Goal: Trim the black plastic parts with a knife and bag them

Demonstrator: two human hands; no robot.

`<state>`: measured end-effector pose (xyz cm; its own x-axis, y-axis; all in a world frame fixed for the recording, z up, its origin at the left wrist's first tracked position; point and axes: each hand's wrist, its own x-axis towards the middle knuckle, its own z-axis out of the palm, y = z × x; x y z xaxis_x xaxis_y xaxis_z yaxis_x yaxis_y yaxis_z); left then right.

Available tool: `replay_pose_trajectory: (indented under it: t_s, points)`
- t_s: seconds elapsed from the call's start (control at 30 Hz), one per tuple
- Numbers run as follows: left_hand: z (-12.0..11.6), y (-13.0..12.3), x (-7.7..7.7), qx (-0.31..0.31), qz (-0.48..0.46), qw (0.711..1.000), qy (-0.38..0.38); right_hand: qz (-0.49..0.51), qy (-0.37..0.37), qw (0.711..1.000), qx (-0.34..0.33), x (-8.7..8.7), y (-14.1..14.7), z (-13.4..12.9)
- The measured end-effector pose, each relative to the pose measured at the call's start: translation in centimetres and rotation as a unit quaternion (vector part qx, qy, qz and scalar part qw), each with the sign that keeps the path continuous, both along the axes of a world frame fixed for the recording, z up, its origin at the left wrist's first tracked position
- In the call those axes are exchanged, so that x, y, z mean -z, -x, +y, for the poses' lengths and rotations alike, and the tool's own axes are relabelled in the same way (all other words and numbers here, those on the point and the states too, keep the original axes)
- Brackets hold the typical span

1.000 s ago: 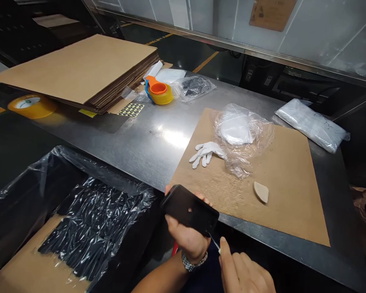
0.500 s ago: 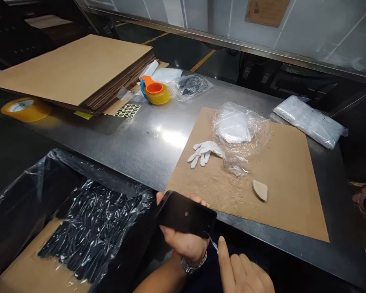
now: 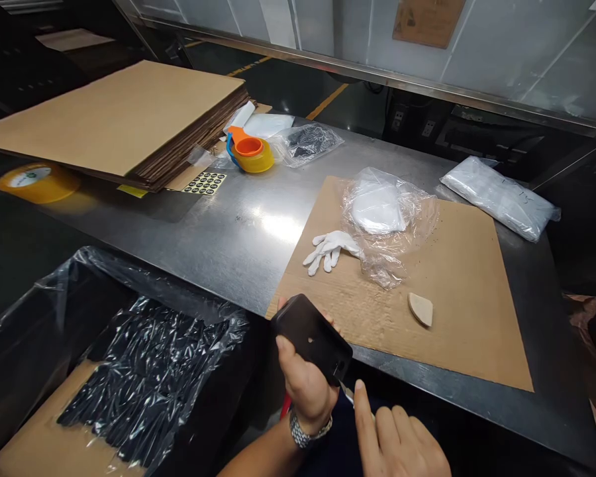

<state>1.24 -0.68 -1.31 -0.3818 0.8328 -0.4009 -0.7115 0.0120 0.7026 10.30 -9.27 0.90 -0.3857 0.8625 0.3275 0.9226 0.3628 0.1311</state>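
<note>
My left hand (image 3: 305, 384), with a metal watch band at the wrist, grips a black rectangular plastic part (image 3: 310, 334). The part has a small hole in its face and is held tilted over the table's front edge. In my right hand (image 3: 397, 434) is a slim craft knife (image 3: 346, 391), the forefinger stretched along it. Its metal tip touches or nearly touches the part's lower right corner; I cannot tell which. Most of the knife's handle is hidden by the fingers. A white glove (image 3: 332, 250) and a small beige wedge-shaped pad (image 3: 420, 309) lie beyond on a cardboard sheet (image 3: 467, 265).
A plastic-lined bin (image 3: 84, 255) with several bagged black pieces (image 3: 153, 377) stands at left. Stacked cardboard (image 3: 124, 119), a tape dispenser (image 3: 251, 156) and a tape roll (image 3: 37, 182) are on the metal table (image 3: 203, 245). Clear bags (image 3: 377, 205) and a wrapped bundle (image 3: 501, 197) lie farther right.
My left hand has turned the black part clockwise, so it slants more steeply. The knife has stayed at its lower right corner, and the camera view has shifted slightly.
</note>
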Motion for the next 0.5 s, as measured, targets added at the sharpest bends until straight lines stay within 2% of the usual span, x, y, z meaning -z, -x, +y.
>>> replay_pose_trajectory:
  t_s: [0.13,0.27,0.37,0.5]
  points:
    - [0.2,0.4,0.0,0.049,-0.029,0.997,0.057,0.012,0.013,1.0,0.0,0.1,-1.2,0.4]
    - [0.6,0.9,0.1,0.127,-0.091,0.98,0.126,0.056,0.058,0.997,-0.004,0.7,-2.9,0.7]
    - [0.8,1.1,0.0,0.182,-0.133,0.964,0.142,0.078,0.088,0.993,0.003,0.9,-3.9,0.5]
    - [0.9,1.0,-0.3,0.215,-0.151,0.955,0.139,0.064,0.072,0.995,-0.005,0.5,-4.6,0.2]
